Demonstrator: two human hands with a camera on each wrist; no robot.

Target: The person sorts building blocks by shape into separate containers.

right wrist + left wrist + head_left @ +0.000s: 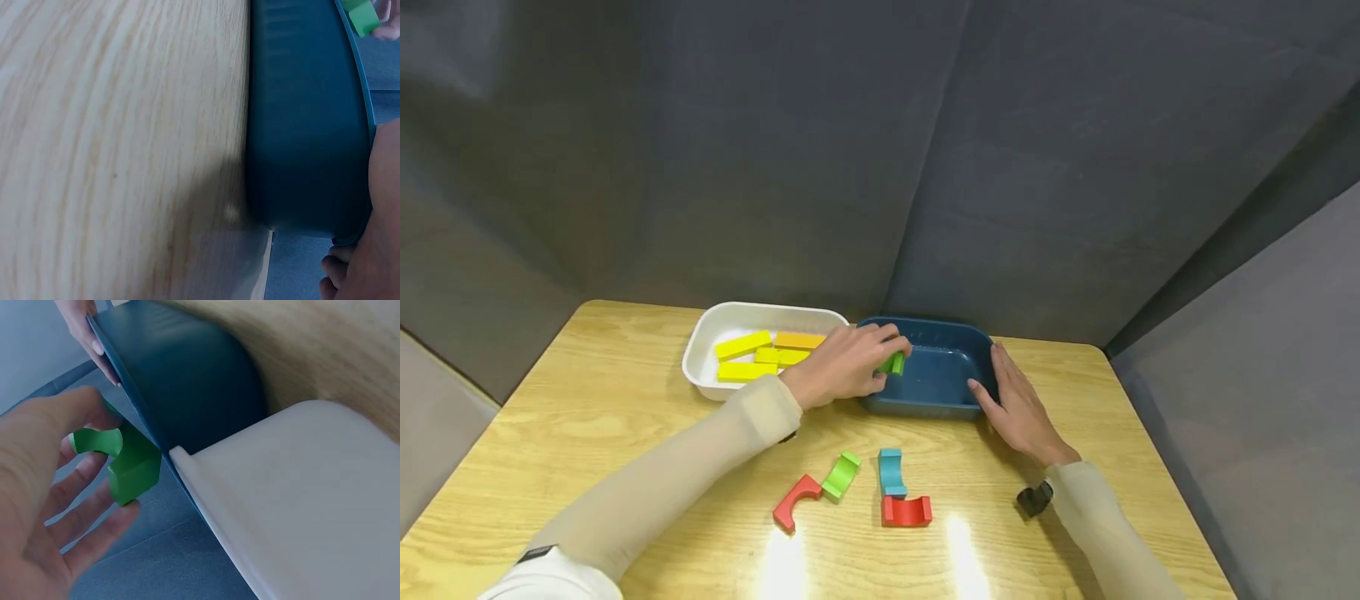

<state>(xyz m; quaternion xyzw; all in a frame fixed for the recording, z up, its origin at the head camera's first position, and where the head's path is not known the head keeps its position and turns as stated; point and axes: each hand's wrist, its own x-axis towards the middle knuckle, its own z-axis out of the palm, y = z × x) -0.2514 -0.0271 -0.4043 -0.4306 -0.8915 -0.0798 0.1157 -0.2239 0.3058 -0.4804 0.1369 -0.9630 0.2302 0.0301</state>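
one green block (892, 364), arch-cut: being held over the left end of the blue tray (936, 379), near its rim; whether it is touching there, the views are not settling. one left hand (853, 360): pinching that block between thumb and fingers. one right hand (1021, 408): resting against the tray's right end, fingers lying fairly straight; how hard it is pressing, one cannot tell. one white tray (706, 354): sitting on the blue one's left, holding yellow blocks (743, 345) and an orange block (798, 341). chief risk: the pinch is looking slight, so a knock on the rim could be twisting the block loose, sending it among the yellow ones. second risk: uneven pushing from the right hand could be sliding the blue tray, spoiling the drop. lesser risk: the left sleeve (760, 417), hanging near the white tray, could be catching its edge.
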